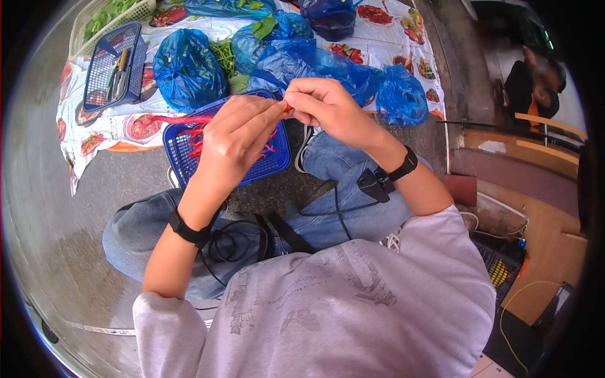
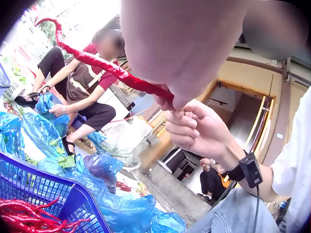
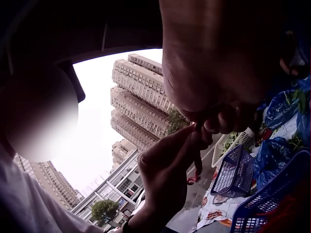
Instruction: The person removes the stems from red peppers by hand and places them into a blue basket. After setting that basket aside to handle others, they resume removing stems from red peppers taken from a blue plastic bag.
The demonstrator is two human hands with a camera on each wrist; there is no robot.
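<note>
A long, wrinkled red chili (image 2: pixel 104 64) stretches out from the left hand (image 1: pixel 236 135), whose fingers grip its thick end in the left wrist view. The right hand (image 1: pixel 334 110) meets it fingertip to fingertip, thumb and forefinger pinching at that same end of the chili (image 1: pixel 288 108). Beneath both hands stands a blue plastic basket (image 1: pixel 282 151) holding several red chilies (image 2: pixel 29 216). The exact contact between fingertips and chili is partly hidden by the fingers.
Blue plastic bags (image 1: pixel 189 70) lie on a printed sheet (image 1: pixel 140 126) beyond the basket. A smaller blue basket (image 1: pixel 131 88) with scissors and a white basket (image 1: pixel 79 31) of greens are at the far left. Another person (image 2: pixel 80 85) sits opposite, handling a bag.
</note>
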